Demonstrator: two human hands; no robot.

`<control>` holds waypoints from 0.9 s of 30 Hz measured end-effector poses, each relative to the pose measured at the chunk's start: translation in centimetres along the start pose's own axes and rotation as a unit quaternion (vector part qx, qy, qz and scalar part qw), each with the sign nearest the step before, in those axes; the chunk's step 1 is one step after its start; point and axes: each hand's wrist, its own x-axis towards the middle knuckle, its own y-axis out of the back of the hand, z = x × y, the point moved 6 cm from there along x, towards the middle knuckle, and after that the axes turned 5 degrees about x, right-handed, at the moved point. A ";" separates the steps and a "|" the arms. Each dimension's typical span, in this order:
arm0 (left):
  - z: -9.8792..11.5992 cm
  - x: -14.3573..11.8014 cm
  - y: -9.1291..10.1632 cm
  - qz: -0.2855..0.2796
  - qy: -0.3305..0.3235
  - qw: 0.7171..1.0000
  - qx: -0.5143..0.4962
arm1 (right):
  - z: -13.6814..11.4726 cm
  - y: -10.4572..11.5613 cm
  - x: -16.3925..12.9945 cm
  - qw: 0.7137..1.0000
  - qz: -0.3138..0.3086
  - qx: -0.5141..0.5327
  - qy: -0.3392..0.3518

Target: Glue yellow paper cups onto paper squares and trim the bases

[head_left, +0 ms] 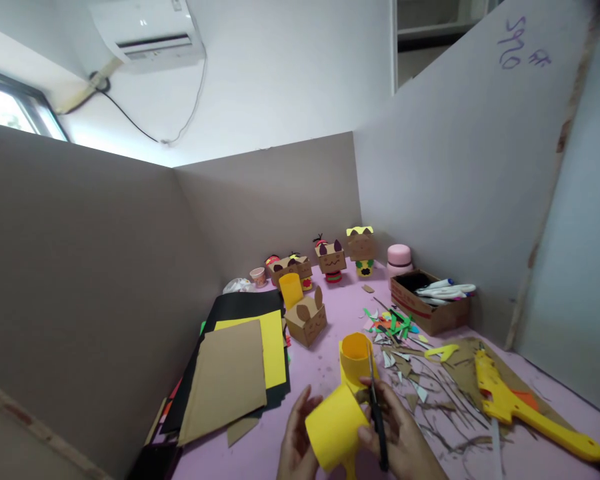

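At the near edge, the left hand (295, 437) is curling around the left side of a yellow paper tube (336, 427), fingers pressed against it. The right hand (405, 440) is pinching the tube's right side while gripping black scissors (377, 413), whose blade is pointing away up the scene. Just beyond the tube, a second yellow paper cylinder (355, 357) is standing upright on the pink tabletop (325, 363), touching or nearly touching the held piece. To the right, a yellow glue gun (510, 403) is lying on brown cardboard scraps (430, 393). To the left, a stack of brown, yellow and black sheets (240, 367) is lying flat. Farther off, a small cardboard box figure with ears (307, 320) is sitting behind a litter of coloured paper cuttings (393, 323). A cardboard box holding markers (430, 300) is resting near the right wall. At the far end, a row of decorated box figures (330, 257) is standing beside a pink jar (399, 259).
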 end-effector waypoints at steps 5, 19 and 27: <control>2.6 -2.3 0.5 0.037 -0.207 0.970 0.119 | -0.2 1.3 -0.3 0.991 0.091 -0.086 0.044; 1.7 -2.4 -1.4 0.065 -0.230 0.937 0.256 | 2.2 -0.1 -1.7 0.991 0.029 -0.068 0.112; 4.4 0.6 -1.5 0.068 -0.128 0.960 0.242 | -1.1 2.1 -0.1 0.990 0.119 0.051 0.049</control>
